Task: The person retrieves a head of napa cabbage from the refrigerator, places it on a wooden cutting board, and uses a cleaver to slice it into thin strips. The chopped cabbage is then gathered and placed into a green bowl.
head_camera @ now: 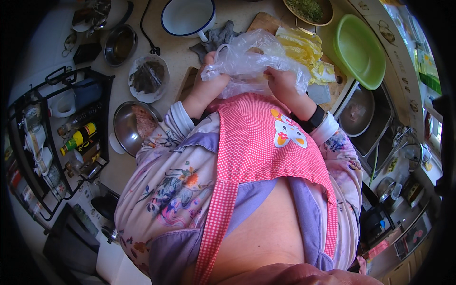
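Note:
A crumpled clear plastic bag [249, 60] is stretched between my two hands in front of the apron. My left hand [212, 76] grips its left side, and my right hand [283, 83] pinches its right side. Yellow-green napa cabbage leaves [302, 46] lie just beyond the bag, on a wooden cutting board [264, 22] that it partly covers. Behind my left hand is a bunched grey cloth [219, 37]. What the bag may contain cannot be made out.
A white enamel pot [188, 17] stands at the back, a pan of chopped greens [309, 10] and a green plastic basin [359, 51] at the right. The sink [383, 121] is right of me. Leftward are a steel bowl of minced meat [137, 124], a covered bowl [149, 78] and a bottle rack [76, 131].

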A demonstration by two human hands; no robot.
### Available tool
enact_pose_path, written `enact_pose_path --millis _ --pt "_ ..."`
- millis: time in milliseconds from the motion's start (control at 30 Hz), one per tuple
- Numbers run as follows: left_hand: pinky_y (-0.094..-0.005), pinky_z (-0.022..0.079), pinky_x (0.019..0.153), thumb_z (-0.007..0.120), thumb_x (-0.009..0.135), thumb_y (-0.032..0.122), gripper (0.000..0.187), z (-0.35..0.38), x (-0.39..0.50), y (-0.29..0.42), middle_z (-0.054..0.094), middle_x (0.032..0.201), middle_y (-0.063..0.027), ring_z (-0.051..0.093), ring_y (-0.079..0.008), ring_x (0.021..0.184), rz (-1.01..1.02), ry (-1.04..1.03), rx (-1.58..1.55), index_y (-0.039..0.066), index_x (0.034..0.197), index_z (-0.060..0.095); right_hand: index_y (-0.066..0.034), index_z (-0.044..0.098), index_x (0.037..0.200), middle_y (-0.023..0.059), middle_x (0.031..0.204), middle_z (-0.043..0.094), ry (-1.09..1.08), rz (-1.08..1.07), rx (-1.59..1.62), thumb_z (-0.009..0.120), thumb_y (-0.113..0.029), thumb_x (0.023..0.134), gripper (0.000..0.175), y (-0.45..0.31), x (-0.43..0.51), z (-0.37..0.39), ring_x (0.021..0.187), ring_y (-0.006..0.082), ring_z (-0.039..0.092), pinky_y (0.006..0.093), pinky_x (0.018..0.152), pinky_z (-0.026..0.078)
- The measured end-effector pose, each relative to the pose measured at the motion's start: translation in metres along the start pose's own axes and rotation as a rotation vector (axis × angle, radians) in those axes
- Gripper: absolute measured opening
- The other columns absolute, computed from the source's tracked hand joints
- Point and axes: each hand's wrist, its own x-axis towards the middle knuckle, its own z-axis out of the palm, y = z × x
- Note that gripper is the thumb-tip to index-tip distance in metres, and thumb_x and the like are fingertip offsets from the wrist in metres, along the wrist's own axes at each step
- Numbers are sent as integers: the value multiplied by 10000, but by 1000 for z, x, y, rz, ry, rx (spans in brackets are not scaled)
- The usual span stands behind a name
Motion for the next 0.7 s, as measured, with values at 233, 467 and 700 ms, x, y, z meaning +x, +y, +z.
enact_pose_path --millis 233,467,700 --pt "-409 474 845 624 794 176 502 1 -2 13 590 1067 -254 591 -390 1023 18 14 94 5 1205 392 -60 640 998 132 896 663 -193 -212 -188 570 -149 825 207 25 2 30 749 331 648 372 671 519" --pt "-418 481 811 643 805 204 498 -1 1 9 590 1036 -250 599 -392 978 62 35 77 -8 1184 401 -93 623 1067 126 987 651 -6 -225 -148 581 -201 825 268 24 4 45 838 290 649 354 685 516" --pt "-393 472 827 655 811 188 494 2 -1 11 591 1056 -220 599 -333 998 39 24 46 -13 1187 406 -51 646 924 146 783 654 -155 -346 -164 534 -130 805 181 12 8 41 653 295 648 406 576 507"
